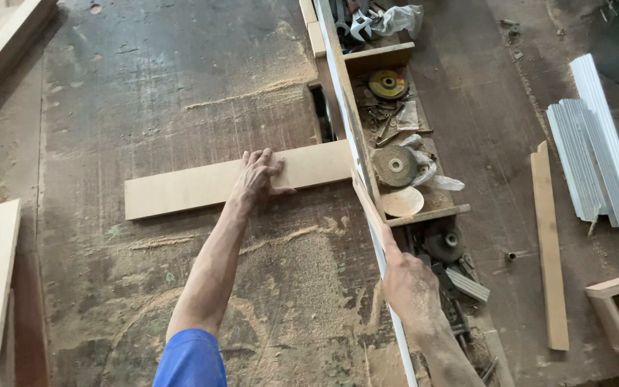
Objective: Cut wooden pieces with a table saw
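Left hand (pixel 258 179) lies flat, fingers spread, on a pale board (pixel 216 183) across a dusty saw table (pixel 145 93); right hand (pixel 410 287) grips a thin wood strip (pixel 368 208) along the white fence (pixel 344 93)

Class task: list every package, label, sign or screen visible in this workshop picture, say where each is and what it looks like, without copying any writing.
No signs or screens are visible.
Round label: on the grinding disc in the upper tray compartment, yellow and red.
Crumpled plastic bags: beside the grey disc in the middle compartment, whitish, translucent.
Plastic bag: among the wrenches at the top, whitish.

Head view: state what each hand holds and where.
Left hand presses flat on the board, near its middle. Right hand grips a thin wood strip at its near end.
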